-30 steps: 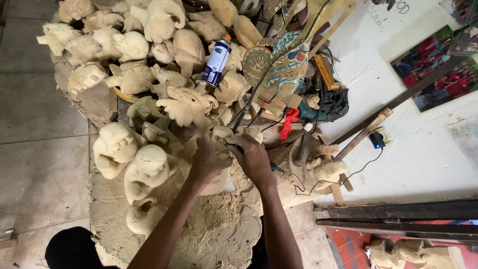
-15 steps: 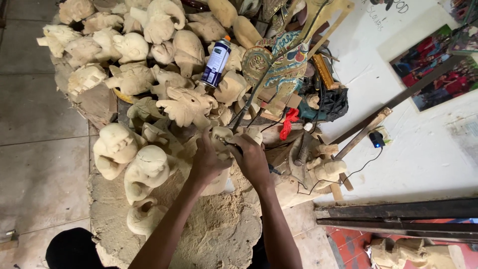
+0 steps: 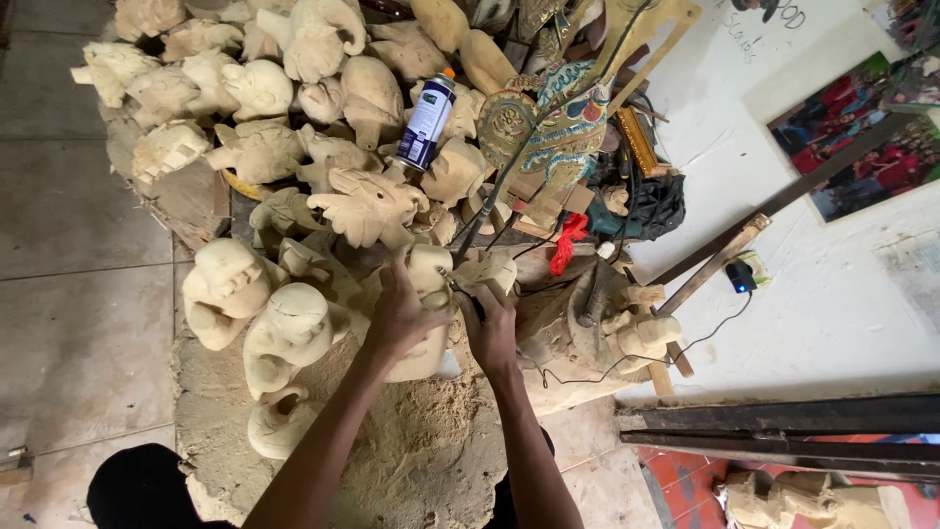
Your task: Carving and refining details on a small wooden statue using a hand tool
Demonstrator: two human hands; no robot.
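My left hand (image 3: 399,315) grips a pale unpainted wooden carving (image 3: 429,279), holding it upright over a bed of wood shavings. My right hand (image 3: 492,328) is closed on a thin dark-handled carving tool (image 3: 462,290) whose tip rests against the carving's upper right side. Both forearms reach up from the bottom of the view. Pale carved wooden heads (image 3: 257,313) stand just left of my left hand.
A heap of unpainted wooden carvings (image 3: 294,88) fills the upper left, with a spray can (image 3: 427,120) lying on it. A painted flat puppet (image 3: 560,127), sticks and a red cloth (image 3: 568,240) lie to the right. Tiled floor (image 3: 69,255) at left; sawdust pile (image 3: 421,441) below.
Both hands stay on the carving; the right hand with the tool has shifted slightly against the wood. Nothing else has moved.
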